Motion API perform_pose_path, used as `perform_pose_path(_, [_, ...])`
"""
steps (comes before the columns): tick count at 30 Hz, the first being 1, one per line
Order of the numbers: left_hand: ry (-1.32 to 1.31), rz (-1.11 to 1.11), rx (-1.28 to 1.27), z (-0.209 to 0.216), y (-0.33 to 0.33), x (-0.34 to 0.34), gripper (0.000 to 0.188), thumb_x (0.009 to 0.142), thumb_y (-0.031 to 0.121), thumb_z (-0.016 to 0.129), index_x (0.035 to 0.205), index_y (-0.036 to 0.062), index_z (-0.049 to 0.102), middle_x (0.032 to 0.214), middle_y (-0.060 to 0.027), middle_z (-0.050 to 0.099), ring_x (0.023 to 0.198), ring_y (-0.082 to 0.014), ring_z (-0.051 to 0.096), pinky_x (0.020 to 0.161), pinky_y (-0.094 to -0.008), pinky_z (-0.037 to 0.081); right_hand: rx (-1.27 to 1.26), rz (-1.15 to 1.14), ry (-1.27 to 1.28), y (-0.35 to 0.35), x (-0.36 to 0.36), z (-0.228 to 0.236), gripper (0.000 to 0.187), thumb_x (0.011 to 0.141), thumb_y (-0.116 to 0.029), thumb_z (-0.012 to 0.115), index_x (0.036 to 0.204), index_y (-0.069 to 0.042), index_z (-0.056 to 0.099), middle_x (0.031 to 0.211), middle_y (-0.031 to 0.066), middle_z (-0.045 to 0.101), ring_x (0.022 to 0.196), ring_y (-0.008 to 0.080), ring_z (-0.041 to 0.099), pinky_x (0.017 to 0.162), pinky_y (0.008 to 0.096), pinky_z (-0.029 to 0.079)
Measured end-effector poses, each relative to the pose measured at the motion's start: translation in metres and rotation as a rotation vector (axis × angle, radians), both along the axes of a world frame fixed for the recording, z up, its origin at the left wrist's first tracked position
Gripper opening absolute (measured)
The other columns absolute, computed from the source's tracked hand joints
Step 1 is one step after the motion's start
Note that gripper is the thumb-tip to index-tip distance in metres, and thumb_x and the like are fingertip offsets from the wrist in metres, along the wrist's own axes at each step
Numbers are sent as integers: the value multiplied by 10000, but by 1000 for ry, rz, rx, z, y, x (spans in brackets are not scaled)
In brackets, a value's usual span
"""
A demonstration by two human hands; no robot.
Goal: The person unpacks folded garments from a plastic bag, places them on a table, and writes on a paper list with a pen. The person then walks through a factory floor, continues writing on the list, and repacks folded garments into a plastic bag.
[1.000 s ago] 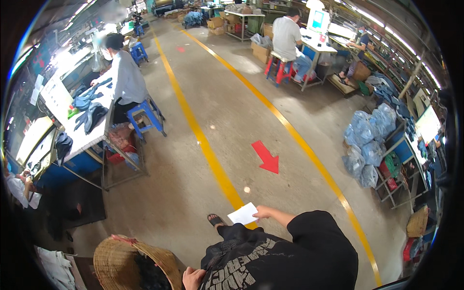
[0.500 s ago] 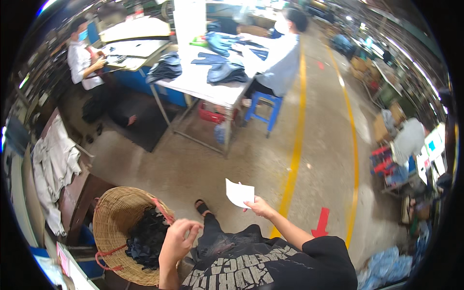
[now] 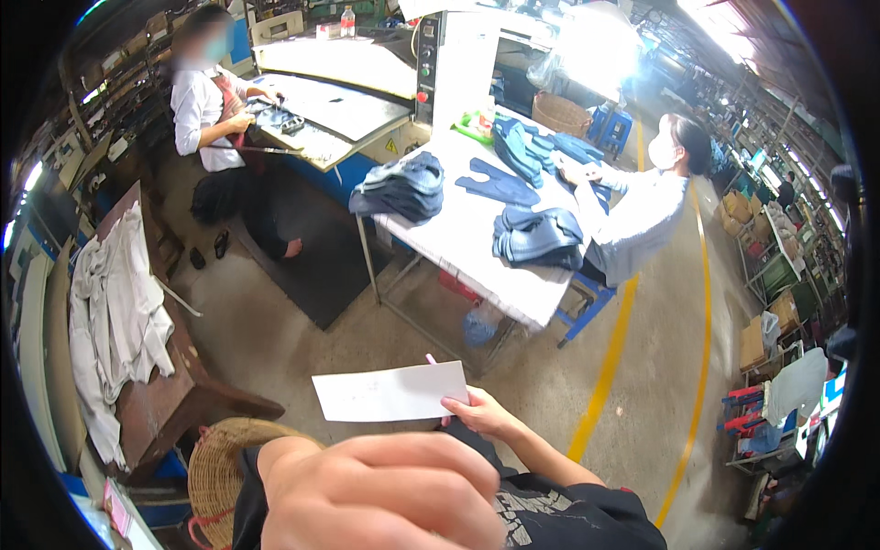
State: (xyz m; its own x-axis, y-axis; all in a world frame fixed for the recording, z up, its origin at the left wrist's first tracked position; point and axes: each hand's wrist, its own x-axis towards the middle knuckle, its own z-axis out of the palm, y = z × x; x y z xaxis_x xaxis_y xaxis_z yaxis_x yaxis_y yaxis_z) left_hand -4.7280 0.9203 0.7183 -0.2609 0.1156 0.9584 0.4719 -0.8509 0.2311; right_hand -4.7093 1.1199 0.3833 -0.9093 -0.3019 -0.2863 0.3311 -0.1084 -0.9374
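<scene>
From far off, I see the left hand [image 3: 385,490] as a big blur, cut by the view's bottom edge, with its fingertips hidden from me. It covers part of the black shirt [image 3: 587,521]. I can't read the faint marks on the paper [image 3: 380,392], which hides the middle of a pink pen [image 3: 431,359]. The bottom edge cuts off the basket [image 3: 211,467] too. The white tabletop [image 3: 440,243] half hides a red thing [image 3: 456,284] under its front edge. Past its near corner, a sitting person [image 3: 637,229] covers some of the blue stool [image 3: 587,309].
</scene>
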Motion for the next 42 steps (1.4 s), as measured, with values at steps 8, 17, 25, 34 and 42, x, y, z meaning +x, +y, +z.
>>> perform_pose_path(8, [-219, 773, -991, -197, 15, -210, 535, 983, 155, 657, 1468, 82, 443, 1369, -189, 493, 1197, -321, 564, 1032, -495, 472, -162, -287, -36, 110, -156, 53, 231, 1068, -259, 606, 1148, -43, 631, 818, 84, 693, 491, 32, 416, 435, 208, 344])
perform_pose_path(17, [-1338, -45, -261, -302, 64, -335, 796, 1029, 448, 632, 1617, 97, 226, 1591, -158, 413, 1456, -358, 442, 1130, -521, 442, -154, -33, 220, 131, -344, 92, 281, 1060, -162, 606, 1280, 13, 602, 1003, 76, 679, 766, 109, 611, 692, 271, 519])
perform_pose_path(25, [-1510, -18, 40, -287, 60, -467, 333, 1093, 137, 520, 1426, 134, 518, 1334, -49, 631, 1302, -239, 579, 1073, -435, 512, 303, -262, 743, 163, -517, 145, 218, 1063, -223, 608, 974, -25, 637, 756, 13, 592, 639, 72, 531, 565, 249, 429])
perform_pose_path(34, [-1398, 24, -55, -282, 41, -558, 475, 849, -45, 507, 1322, -35, 539, 1222, -133, 641, 1145, -256, 618, 1011, -393, 486, 53, -927, 751, 219, -813, 292, 335, 1045, -363, 629, 1204, -69, 643, 857, -7, 535, 452, 33, 354, 367, 240, 263])
perform_pose_path(42, [-1075, -298, -332, -287, 12, -607, 391, 1071, 374, 465, 1233, 32, 564, 670, -91, 526, 630, -153, 489, 642, -298, 389, -189, -940, 857, 199, -917, 351, 357, 951, -329, 784, 1085, -94, 552, 779, -11, 537, 473, 38, 358, 403, 246, 261])
